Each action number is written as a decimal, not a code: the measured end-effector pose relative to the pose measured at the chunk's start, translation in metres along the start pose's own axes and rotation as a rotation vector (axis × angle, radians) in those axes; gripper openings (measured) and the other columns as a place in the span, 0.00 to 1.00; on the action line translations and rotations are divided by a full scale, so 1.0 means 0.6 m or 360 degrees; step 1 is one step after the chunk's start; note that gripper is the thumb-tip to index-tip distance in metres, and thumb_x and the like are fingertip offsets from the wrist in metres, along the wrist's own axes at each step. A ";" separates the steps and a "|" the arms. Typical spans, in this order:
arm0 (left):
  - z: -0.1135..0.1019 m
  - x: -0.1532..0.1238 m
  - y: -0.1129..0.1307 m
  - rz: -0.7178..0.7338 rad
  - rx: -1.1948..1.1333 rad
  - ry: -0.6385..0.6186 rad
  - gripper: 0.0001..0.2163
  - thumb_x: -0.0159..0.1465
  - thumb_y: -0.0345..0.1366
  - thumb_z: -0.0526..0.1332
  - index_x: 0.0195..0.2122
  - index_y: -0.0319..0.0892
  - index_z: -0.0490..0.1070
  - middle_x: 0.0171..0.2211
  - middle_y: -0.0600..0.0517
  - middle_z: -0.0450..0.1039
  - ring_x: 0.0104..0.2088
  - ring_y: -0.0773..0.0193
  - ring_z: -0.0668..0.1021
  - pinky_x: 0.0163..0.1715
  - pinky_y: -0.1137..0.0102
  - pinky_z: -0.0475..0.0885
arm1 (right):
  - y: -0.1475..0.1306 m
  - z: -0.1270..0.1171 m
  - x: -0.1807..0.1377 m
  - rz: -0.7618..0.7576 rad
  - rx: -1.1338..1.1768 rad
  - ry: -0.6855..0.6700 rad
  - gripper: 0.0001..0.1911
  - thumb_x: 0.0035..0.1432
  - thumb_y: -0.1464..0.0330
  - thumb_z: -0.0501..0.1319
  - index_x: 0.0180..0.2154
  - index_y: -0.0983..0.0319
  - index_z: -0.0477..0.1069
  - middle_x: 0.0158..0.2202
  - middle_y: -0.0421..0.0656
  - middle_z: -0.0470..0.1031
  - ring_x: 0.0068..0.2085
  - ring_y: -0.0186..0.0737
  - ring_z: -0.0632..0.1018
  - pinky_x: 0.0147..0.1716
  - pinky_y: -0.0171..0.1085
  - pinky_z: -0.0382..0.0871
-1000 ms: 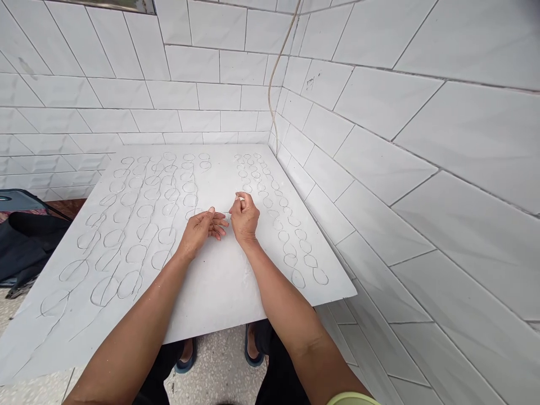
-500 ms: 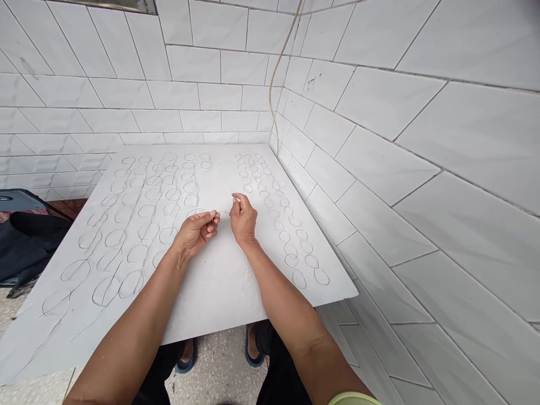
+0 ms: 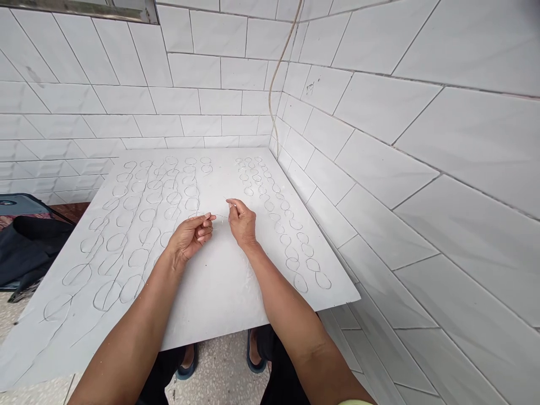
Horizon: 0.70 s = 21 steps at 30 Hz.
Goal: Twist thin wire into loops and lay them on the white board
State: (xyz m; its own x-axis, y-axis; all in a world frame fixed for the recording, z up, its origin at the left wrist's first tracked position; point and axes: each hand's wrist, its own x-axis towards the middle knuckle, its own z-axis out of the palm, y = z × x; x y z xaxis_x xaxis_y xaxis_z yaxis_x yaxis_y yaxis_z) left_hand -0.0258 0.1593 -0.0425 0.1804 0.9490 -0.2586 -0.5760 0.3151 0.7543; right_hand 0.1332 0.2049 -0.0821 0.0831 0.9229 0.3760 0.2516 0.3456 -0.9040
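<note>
My left hand (image 3: 189,235) and my right hand (image 3: 242,222) hover close together over the middle of a white board (image 3: 219,281). Both pinch the ends of a thin, pale wire (image 3: 220,216) stretched between their fingertips. Left of my hands, several rows of larger wire loops (image 3: 143,216) lie on the board. Right of my hands run rows of smaller wire loops (image 3: 287,236), reaching toward the board's right edge.
White tiled walls close in behind and on the right. A thin cord (image 3: 276,73) hangs down in the corner. A dark bag (image 3: 21,247) lies on the floor at left. My feet in dark sandals (image 3: 219,357) show under the board's near edge.
My hands have drawn slightly apart, the left sliding left and turning palm-up. The right thumb and finger now pinch lower and leftward. The view tilted a little downward.
</note>
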 end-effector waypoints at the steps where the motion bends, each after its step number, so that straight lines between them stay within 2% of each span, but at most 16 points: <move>1: -0.002 0.000 0.003 -0.0005 -0.0010 0.0020 0.07 0.59 0.28 0.70 0.37 0.30 0.78 0.24 0.56 0.63 0.18 0.78 0.62 0.13 0.80 0.56 | -0.001 -0.001 -0.001 -0.0010 0.0018 -0.0026 0.18 0.68 0.61 0.51 0.47 0.58 0.77 0.27 0.40 0.71 0.27 0.36 0.70 0.31 0.35 0.67; 8: -0.024 -0.001 0.025 -0.0185 -0.0017 0.0058 0.04 0.60 0.25 0.68 0.36 0.31 0.76 0.23 0.56 0.63 0.16 0.79 0.61 0.10 0.80 0.56 | 0.001 -0.003 -0.001 -0.0106 0.0093 -0.0210 0.16 0.67 0.60 0.54 0.43 0.57 0.78 0.23 0.37 0.64 0.25 0.34 0.65 0.27 0.34 0.63; 11: -0.030 0.002 0.027 -0.0187 -0.0014 0.0089 0.03 0.60 0.25 0.67 0.35 0.32 0.76 0.23 0.56 0.62 0.16 0.79 0.61 0.10 0.81 0.55 | -0.001 -0.004 0.001 0.0010 0.0182 -0.0288 0.14 0.67 0.59 0.54 0.43 0.57 0.76 0.21 0.36 0.63 0.23 0.33 0.66 0.25 0.33 0.64; 15: -0.031 0.006 0.023 -0.0109 0.0173 0.0132 0.05 0.59 0.30 0.69 0.33 0.33 0.77 0.24 0.55 0.64 0.17 0.79 0.60 0.11 0.79 0.53 | -0.005 -0.005 0.005 0.0272 0.0357 -0.0356 0.16 0.67 0.57 0.55 0.47 0.58 0.74 0.23 0.36 0.68 0.20 0.31 0.66 0.20 0.32 0.61; 18: -0.026 0.005 0.017 0.0083 0.0604 0.0182 0.10 0.59 0.36 0.70 0.36 0.34 0.79 0.31 0.49 0.73 0.20 0.76 0.65 0.16 0.76 0.59 | -0.003 -0.008 0.007 0.0255 0.0328 -0.0326 0.15 0.66 0.60 0.55 0.46 0.58 0.76 0.23 0.36 0.67 0.21 0.32 0.66 0.21 0.32 0.61; 21: -0.016 0.001 0.007 0.0557 0.1160 0.0476 0.14 0.61 0.42 0.68 0.45 0.39 0.79 0.43 0.45 0.79 0.27 0.68 0.73 0.25 0.71 0.69 | 0.000 -0.012 0.006 0.0066 0.0122 -0.0295 0.14 0.66 0.63 0.55 0.44 0.57 0.78 0.22 0.36 0.64 0.24 0.34 0.67 0.26 0.33 0.64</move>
State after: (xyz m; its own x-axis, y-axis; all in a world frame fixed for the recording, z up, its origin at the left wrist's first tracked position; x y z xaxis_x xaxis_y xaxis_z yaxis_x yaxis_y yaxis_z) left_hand -0.0356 0.1612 -0.0454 -0.1884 0.9821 -0.0097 0.1150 0.0318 0.9929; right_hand 0.1406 0.2068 -0.0796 -0.0891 0.9496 0.3007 0.1767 0.3122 -0.9335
